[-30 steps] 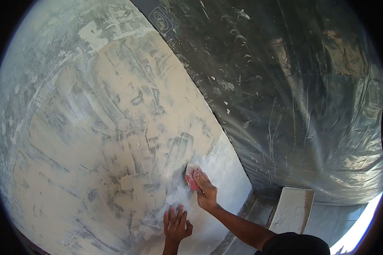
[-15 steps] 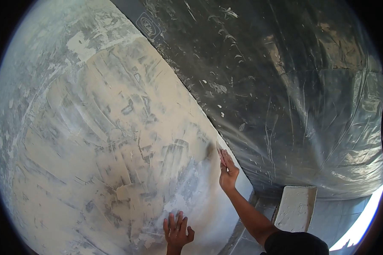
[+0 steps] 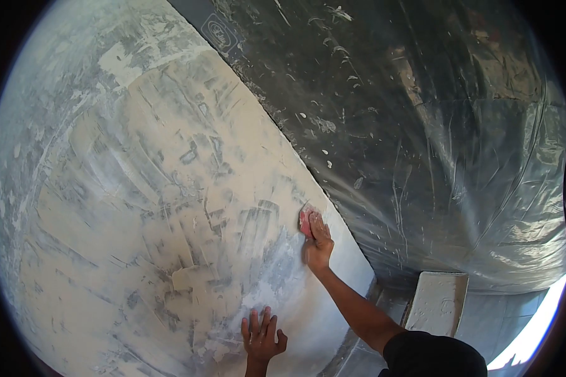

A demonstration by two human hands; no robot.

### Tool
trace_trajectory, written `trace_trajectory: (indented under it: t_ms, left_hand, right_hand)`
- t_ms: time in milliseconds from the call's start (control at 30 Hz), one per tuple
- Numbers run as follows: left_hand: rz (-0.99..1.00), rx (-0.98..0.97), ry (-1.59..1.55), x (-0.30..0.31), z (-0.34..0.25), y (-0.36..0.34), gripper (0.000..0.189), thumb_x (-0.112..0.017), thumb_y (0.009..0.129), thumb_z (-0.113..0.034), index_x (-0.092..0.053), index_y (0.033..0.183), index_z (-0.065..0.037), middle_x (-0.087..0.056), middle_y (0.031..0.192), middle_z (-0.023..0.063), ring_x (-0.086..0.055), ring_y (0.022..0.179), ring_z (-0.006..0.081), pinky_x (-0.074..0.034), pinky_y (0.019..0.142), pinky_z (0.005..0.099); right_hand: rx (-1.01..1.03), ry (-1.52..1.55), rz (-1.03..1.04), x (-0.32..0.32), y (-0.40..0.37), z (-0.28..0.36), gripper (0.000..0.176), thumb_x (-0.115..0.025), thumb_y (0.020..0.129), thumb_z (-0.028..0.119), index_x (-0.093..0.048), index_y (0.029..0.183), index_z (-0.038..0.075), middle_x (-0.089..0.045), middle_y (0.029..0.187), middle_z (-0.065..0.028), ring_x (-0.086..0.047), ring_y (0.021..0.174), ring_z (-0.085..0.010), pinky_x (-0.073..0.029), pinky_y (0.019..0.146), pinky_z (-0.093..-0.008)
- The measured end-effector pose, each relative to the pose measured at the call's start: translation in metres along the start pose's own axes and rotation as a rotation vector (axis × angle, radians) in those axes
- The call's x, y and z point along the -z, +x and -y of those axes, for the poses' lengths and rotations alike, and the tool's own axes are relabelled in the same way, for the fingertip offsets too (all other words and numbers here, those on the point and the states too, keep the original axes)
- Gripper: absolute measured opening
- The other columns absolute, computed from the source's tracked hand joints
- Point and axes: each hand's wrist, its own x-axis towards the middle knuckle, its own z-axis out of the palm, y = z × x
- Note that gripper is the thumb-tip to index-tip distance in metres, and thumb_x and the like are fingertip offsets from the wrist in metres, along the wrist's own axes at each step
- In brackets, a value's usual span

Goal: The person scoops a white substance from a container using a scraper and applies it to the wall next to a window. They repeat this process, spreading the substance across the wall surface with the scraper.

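Note:
My right hand (image 3: 318, 244) grips a pink-red putty scraper (image 3: 305, 221), its broad edge against the wall beside the boundary with the dark plastic sheet (image 3: 383, 138). The fingers lie together over the tool's face and hide part of it. Lower down, my left hand (image 3: 262, 339) rests on the wall with the fingers spread and nothing in it. Patchy cream and grey filler covers the wall (image 3: 157, 207), streaked with scraper marks.
At the lower right a shallow white tray (image 3: 435, 301) smeared with filler stands on the grey floor (image 3: 506, 323). The plastic sheet hangs in creases along the wall's right side, spattered with white. Bright light enters at the lower right edge.
My right hand has moved left, away from the sheet's edge, and turned so the scraper's pink face shows. My left hand has stayed nearly in place.

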Motion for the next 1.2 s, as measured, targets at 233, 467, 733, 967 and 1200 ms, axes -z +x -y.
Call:
trace_trajectory:
  t_ms: [233,467,733,967,1200]
  left_hand:
    - [0.012,0.0,-0.023,0.001,0.001,0.0,0.039,-0.058,0.075,-0.027,-0.071,0.103,-0.004,-0.064,0.132,0.015,-0.046,0.136,0.0427,-0.024,0.117,0.0564]
    - [-0.007,0.0,-0.036,0.001,0.004,-0.001,0.036,-0.058,0.077,-0.026,-0.072,0.102,-0.004,-0.065,0.131,0.0149,-0.046,0.135,0.0432,-0.024,0.117,0.0565]
    - [-0.007,0.009,-0.021,-0.002,0.001,-0.001,0.037,-0.058,0.077,-0.027,-0.071,0.102,-0.003,-0.064,0.132,0.0172,-0.044,0.137,0.0437,-0.023,0.117,0.058]
    - [0.007,0.03,0.021,0.0,-0.001,0.001,0.037,-0.055,0.078,-0.03,-0.074,0.101,-0.007,-0.069,0.126,0.0123,-0.052,0.131,0.0375,-0.026,0.116,0.0533]
    - [-0.002,0.037,0.027,0.001,-0.001,0.004,0.037,-0.056,0.078,-0.029,-0.073,0.102,-0.006,-0.068,0.127,0.0128,-0.051,0.132,0.0374,-0.026,0.116,0.0535]
  right_hand:
    - [0.001,0.063,-0.006,0.036,-0.009,0.066,0.057,-0.051,0.088,-0.01,-0.058,0.139,0.012,-0.061,0.138,-0.0116,-0.052,0.135,-0.0301,-0.012,0.122,-0.0492]
    - [0.013,0.06,0.164,0.019,-0.069,0.053,0.058,-0.052,0.084,-0.013,-0.061,0.137,0.011,-0.062,0.137,-0.0128,-0.05,0.136,-0.0311,-0.013,0.122,-0.049]
    - [-0.04,0.103,-0.05,-0.001,-0.022,-0.01,0.065,-0.051,0.079,-0.016,-0.058,0.139,0.008,-0.055,0.143,-0.0183,-0.045,0.14,-0.032,-0.017,0.122,-0.045]
    - [-0.125,0.156,-0.014,0.047,-0.034,0.039,0.051,-0.05,0.091,-0.012,-0.058,0.138,0.006,-0.06,0.137,-0.0162,-0.055,0.132,-0.0319,-0.014,0.122,-0.0484]
    - [-0.027,0.102,0.307,0.044,-0.108,0.027,0.065,-0.056,0.078,-0.016,-0.06,0.137,0.011,-0.058,0.14,-0.016,-0.047,0.138,-0.0323,-0.018,0.121,-0.051]
